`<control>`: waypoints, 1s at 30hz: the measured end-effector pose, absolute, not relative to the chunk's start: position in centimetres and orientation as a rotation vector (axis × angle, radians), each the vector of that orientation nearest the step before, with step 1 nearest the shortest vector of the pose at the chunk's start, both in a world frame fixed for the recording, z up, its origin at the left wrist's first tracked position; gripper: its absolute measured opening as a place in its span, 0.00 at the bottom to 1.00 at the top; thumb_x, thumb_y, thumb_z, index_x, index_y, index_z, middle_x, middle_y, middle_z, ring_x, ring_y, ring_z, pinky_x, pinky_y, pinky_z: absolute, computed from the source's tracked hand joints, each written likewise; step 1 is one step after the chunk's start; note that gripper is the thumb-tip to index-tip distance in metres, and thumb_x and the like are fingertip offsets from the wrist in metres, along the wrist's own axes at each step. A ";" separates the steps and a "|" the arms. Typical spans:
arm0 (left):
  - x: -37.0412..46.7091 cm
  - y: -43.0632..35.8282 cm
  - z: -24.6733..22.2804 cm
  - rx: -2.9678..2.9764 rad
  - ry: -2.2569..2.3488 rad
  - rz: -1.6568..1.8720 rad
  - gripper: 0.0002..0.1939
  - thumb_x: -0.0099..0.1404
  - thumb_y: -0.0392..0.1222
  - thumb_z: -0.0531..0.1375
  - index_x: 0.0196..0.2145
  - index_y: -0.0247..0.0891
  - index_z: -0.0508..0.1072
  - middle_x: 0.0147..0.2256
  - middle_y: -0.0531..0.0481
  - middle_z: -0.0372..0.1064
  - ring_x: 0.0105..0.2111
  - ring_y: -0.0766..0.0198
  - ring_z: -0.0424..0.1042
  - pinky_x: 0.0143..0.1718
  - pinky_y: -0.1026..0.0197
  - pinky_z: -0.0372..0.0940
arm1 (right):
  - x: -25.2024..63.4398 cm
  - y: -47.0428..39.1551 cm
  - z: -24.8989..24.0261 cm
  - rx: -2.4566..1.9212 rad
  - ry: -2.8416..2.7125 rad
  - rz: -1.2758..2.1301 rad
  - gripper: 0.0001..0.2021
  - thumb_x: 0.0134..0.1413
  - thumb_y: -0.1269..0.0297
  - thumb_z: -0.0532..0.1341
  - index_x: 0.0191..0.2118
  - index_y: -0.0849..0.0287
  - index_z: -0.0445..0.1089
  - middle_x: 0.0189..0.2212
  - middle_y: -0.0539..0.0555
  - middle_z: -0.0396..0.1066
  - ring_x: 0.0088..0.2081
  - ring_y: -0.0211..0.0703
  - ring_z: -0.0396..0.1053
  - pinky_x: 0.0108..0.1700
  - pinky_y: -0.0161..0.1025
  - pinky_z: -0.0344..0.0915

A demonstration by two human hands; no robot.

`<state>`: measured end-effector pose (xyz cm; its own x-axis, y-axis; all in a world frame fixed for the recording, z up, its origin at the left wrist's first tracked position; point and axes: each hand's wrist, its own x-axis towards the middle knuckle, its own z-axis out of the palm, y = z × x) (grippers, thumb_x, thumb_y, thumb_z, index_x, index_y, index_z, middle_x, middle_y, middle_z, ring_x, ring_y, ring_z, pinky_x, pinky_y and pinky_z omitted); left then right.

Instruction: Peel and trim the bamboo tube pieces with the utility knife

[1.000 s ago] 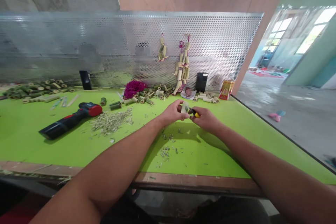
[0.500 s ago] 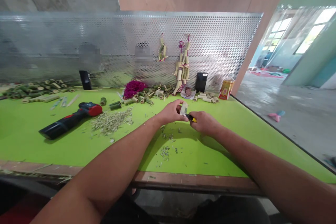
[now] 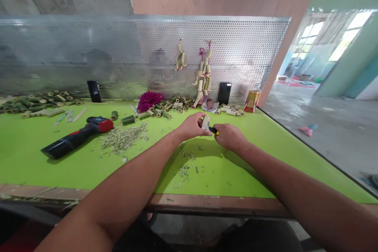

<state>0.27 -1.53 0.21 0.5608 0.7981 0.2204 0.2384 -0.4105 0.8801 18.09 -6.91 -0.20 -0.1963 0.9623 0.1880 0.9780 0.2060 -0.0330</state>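
My left hand (image 3: 192,126) is closed around a short, pale bamboo piece (image 3: 206,121), held above the green tabletop with its thumb underneath. In my right hand (image 3: 230,135) is a black and yellow craft knife (image 3: 213,130), its front end against or very close to the bamboo. The blade itself is too small to make out, and most of the handle is hidden in the fist. Small shavings (image 3: 184,171) lie on the tabletop below both hands.
A cordless drill (image 3: 76,136) lies at left beside a heap of shavings (image 3: 125,138). Bamboo pieces (image 3: 38,102) and purple string (image 3: 149,101) line the back. Strung bamboo figures (image 3: 203,75) hang on perforated metal. A phone (image 3: 224,93) and bottle (image 3: 252,99) stand at right.
The whole view has shifted slightly. Both hands keep nearly the same pose around the bamboo piece and the craft knife, with a little less of the yellow handle showing.
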 end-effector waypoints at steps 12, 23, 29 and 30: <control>1.0 -2.8 0.1 1.952 0.769 0.736 0.38 0.38 0.47 0.72 0.47 0.33 0.66 0.28 0.52 0.68 0.27 0.67 0.66 0.24 0.67 0.59 | 20.3 -5.0 0.7 -1.893 -1.954 -0.049 0.10 0.51 0.68 0.53 0.36 0.60 0.71 0.28 0.56 0.71 0.27 0.41 0.64 0.27 0.34 0.53; 0.4 -0.7 -0.8 1.878 0.812 0.841 0.39 0.40 0.46 0.72 0.48 0.33 0.64 0.32 0.47 0.71 0.30 0.64 0.69 0.30 0.63 0.63 | 18.3 -6.8 -0.3 -1.766 -2.300 -0.104 0.08 0.49 0.67 0.55 0.33 0.58 0.71 0.26 0.54 0.71 0.24 0.38 0.62 0.24 0.35 0.48; 0.4 -1.5 -0.1 1.935 0.873 0.777 0.40 0.39 0.46 0.72 0.49 0.33 0.64 0.32 0.47 0.71 0.31 0.62 0.71 0.30 0.63 0.64 | 18.4 -6.5 -0.3 -1.825 -2.377 -0.116 0.10 0.50 0.67 0.55 0.35 0.57 0.72 0.29 0.55 0.73 0.26 0.40 0.65 0.25 0.35 0.49; 0.3 -1.5 0.0 1.946 0.880 0.777 0.39 0.39 0.46 0.72 0.48 0.33 0.65 0.32 0.46 0.71 0.31 0.62 0.71 0.30 0.63 0.63 | 18.4 -6.5 -0.3 -1.841 -2.372 -0.117 0.10 0.50 0.68 0.55 0.36 0.57 0.72 0.29 0.55 0.73 0.26 0.40 0.65 0.25 0.34 0.50</control>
<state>0.35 -1.52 0.01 0.5606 0.8068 0.1864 0.2847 -0.3992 0.8715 18.40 -6.54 -0.32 -0.2436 0.9574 0.1551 0.9680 0.2499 -0.0220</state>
